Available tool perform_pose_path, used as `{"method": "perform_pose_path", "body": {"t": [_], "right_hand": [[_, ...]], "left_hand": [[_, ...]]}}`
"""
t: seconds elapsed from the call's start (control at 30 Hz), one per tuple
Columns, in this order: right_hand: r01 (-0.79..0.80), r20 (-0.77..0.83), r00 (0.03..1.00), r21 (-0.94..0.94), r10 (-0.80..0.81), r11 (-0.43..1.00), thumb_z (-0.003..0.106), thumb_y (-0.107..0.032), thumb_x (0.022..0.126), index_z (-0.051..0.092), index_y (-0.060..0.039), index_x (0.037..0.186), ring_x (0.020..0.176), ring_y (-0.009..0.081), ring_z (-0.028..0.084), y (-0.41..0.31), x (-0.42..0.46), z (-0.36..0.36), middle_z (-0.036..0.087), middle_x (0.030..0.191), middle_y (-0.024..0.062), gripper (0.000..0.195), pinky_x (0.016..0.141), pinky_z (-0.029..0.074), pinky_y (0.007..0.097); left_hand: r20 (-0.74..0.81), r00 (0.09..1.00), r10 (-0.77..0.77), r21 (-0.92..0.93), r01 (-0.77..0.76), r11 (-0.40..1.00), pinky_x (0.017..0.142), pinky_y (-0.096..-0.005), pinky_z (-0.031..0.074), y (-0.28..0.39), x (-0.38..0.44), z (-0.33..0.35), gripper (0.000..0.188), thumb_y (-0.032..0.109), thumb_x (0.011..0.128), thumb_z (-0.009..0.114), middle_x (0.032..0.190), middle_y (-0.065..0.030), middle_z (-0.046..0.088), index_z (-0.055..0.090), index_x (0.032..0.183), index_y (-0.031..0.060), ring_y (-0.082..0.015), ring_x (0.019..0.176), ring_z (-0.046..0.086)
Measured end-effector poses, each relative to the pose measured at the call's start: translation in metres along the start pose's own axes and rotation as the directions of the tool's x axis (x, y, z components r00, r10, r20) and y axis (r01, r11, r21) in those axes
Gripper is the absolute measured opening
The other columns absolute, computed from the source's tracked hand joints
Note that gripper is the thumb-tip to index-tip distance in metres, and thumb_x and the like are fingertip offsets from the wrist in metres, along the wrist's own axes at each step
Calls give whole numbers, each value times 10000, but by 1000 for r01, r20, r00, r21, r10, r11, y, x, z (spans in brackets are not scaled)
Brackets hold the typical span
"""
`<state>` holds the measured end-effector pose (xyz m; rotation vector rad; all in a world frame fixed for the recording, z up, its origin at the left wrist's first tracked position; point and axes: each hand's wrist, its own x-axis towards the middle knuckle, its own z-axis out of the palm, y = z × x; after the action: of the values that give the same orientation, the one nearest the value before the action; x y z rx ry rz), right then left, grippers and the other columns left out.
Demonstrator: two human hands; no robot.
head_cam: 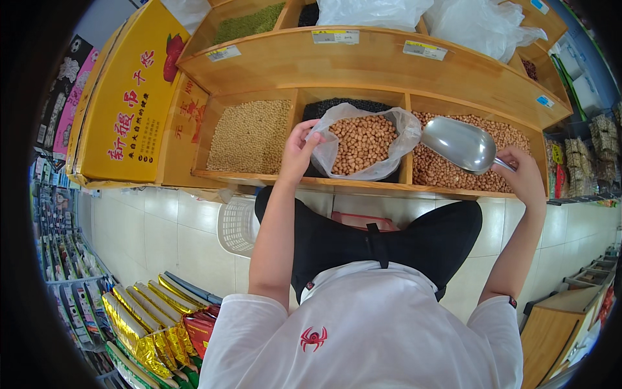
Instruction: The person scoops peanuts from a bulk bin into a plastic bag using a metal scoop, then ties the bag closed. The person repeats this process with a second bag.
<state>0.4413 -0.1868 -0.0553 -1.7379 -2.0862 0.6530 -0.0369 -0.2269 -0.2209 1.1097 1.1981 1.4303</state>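
Note:
My left hand (302,148) grips the rim of a clear plastic bag (326,146) that holds reddish-brown peanuts (363,144). The bag stands with its mouth spread, over the bin of black beans (347,103). In my right hand (520,167) is the handle of a metal scoop (459,145), which looks empty. Its mouth points left, close to the bag's right rim, above a bin of shelled peanuts (495,182). Left of the bag, pale yellow beans (250,136) fill another compartment.
Behind stands a higher row of wooden bins (369,65) with green beans (250,22) and plastic bags (374,12). A yellow carton (131,97) is at left. Below are a white plastic basket (235,226) and a red object (364,221). Packaged goods (155,321) stand at lower left.

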Motion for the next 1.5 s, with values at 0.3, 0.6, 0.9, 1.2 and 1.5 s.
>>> {"method": "perform_pose_path", "body": {"t": [0.3,0.6,0.9,1.2,1.5], "right_hand": [[-151,110,977,-231,180,961,835,-168,761,689,-69,964,835,258,703,107,19,73,724,865,91,269,731,534,384],[-75,177,983,140,49,987,816,-111,797,658,-17,977,809,200,673,133,40,123,691,857,89,258,709,521,341],[-190,229,971,544,74,818,770,-49,860,637,-24,1033,791,98,638,165,20,74,692,917,47,220,607,504,239],[-25,106,994,491,-31,871,754,-2,856,650,-13,1061,883,112,651,58,16,23,692,938,32,230,805,526,257],[179,122,978,-93,-167,979,785,-220,812,685,-85,1064,859,271,711,-90,26,30,738,901,105,303,788,544,372]], "left_hand": [[0,1000,-3,-3,3,1000,927,-297,500,-7,3,-2,317,167,1002,630,1149,-53,671,581,1278,19,-134,1005,645],[-23,1000,-16,25,16,1000,927,-287,479,-7,3,-2,286,179,1005,623,1068,-24,673,606,1246,26,-114,977,625],[-11,999,-46,74,46,996,911,-278,487,-6,2,-2,277,200,1012,619,1054,-23,675,618,1222,20,-107,971,627],[-6,998,-56,105,56,993,894,-271,492,-8,3,-5,273,196,1014,617,1029,-23,678,617,1218,15,-105,960,630],[-32,999,-35,75,37,996,877,-257,453,-8,1,-2,256,199,1015,612,963,2,665,629,1212,37,-84,921,588]]}}
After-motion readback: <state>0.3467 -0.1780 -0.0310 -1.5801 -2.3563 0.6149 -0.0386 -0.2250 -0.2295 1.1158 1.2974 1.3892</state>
